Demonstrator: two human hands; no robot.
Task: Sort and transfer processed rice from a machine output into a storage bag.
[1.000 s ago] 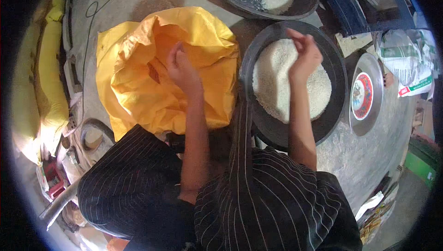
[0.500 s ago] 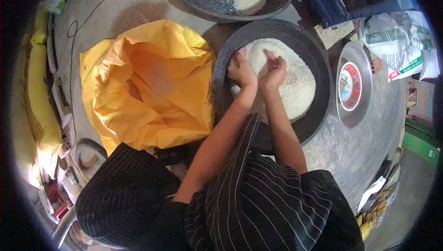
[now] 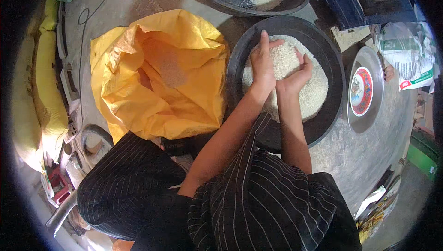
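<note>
A wide black basin (image 3: 333, 62) in front of me holds a heap of white rice (image 3: 316, 89). Over that heap my left hand (image 3: 263, 68) and my right hand (image 3: 297, 76) are cupped together at the wrists, with a mound of rice between the palms. The left thumb points up and away from me; the right fingers curl round the far side of the mound. Left of the basin stands a yellow woven sack (image 3: 207, 80), its mouth wide and its edges folded, with reddish-brown grains inside.
Beyond the basin is a second black basin (image 3: 221, 4) with rice. To the right, a metal tray (image 3: 376, 96) holds a round plate (image 3: 361, 91) with a red patterned rim. White printed bags (image 3: 406, 50) lie past it. Filled yellow sacks (image 3: 48, 92) line the left side.
My hands have come together and cupped a mound of rice; before, they were apart with palms turned up over the heap. The whole view has shifted slightly.
</note>
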